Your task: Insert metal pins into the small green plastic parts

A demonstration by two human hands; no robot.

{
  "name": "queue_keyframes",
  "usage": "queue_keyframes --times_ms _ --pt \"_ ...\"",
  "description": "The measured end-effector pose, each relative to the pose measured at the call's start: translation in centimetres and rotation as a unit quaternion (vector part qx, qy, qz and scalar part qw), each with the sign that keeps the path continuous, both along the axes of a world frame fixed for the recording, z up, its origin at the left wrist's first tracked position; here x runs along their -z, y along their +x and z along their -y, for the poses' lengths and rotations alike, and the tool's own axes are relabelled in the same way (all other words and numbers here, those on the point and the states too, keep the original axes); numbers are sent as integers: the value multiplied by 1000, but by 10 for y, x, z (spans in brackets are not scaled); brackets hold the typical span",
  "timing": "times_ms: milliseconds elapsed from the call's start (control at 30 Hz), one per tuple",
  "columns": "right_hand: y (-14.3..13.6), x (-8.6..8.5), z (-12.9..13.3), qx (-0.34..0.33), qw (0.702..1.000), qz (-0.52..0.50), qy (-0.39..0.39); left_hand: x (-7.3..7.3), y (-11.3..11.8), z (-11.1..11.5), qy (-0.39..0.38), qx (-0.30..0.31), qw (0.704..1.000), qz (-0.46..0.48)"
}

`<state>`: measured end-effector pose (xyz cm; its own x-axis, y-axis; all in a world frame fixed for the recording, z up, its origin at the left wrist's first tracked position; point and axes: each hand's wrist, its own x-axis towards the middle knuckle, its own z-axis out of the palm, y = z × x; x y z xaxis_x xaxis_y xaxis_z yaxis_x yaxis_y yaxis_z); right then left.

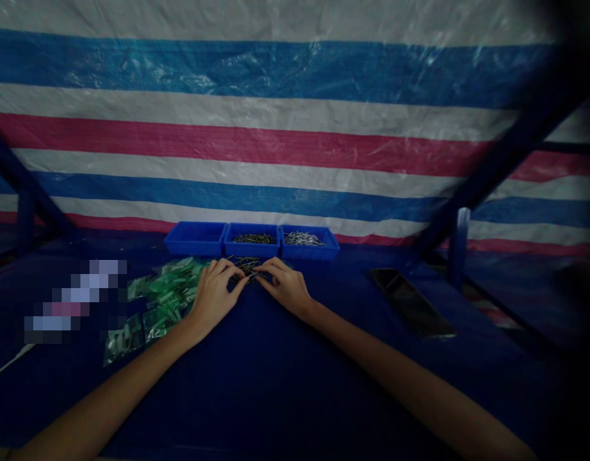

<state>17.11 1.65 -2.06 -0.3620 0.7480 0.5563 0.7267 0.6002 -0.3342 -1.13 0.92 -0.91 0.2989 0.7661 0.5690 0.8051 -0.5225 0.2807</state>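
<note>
Working at a loose pile of thin, dark, straight metallic-looking rods (246, 264) on the smooth, dark blue desk (295, 378), with the bare left hand (216, 282) on one side and the bare right hand (287, 289) on the other. Bending thumb and forefinger of each hand toward a pinch, drawing the fingers nearly together at the pile; being too small and dim at the tips to tell between gripping a rod and merely touching one. Lying crisscross in the pile, needle-slim and stiff, glinting faintly here and there.

Repeating that dark, spiky look just behind, inside a blue, rectangular, plastic middle tray (252, 251). Bristling with paler, silvery, slender rods (302, 238) in a matching blue plastic end tray (310, 253) on the right. Completing the row on the left with another blue, straight-walled plastic tray (193, 248).

Spreading beside the left hand in a crumpled heap of green-tinted, glossy plastic bags (177, 285), catching light along the creases, and continuing nearer in clear, thin, flat plastic bags (124, 339). Resting flat on the right as a black, slab-shaped, shiny phone (412, 302). Hanging behind as a wrinkled, woven-looking plastic sheet (275, 144) in white, blue and red stripes, crossing behind dark blue, straight-edged bars (487, 173).
</note>
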Motion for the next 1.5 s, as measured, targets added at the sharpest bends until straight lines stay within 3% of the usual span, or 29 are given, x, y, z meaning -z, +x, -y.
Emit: queue_keyframes --times_ms 367,633,1033,1300,1500 --pt "1 3 0 -52 997 -45 29 1 1 0 1 41 997 64" --pt "0 4 1 -141 990 20 8 0 5 4 9 68 995 79" --pt "0 0 2 -97 986 -136 1 -1 3 1 11 59 994 88" --pt "0 -1 4 -99 985 -145 0 2 5 3 -6 80 994 76" --pt "0 -1 2 -85 985 -149 -8 1 5 2 -3 58 992 108"
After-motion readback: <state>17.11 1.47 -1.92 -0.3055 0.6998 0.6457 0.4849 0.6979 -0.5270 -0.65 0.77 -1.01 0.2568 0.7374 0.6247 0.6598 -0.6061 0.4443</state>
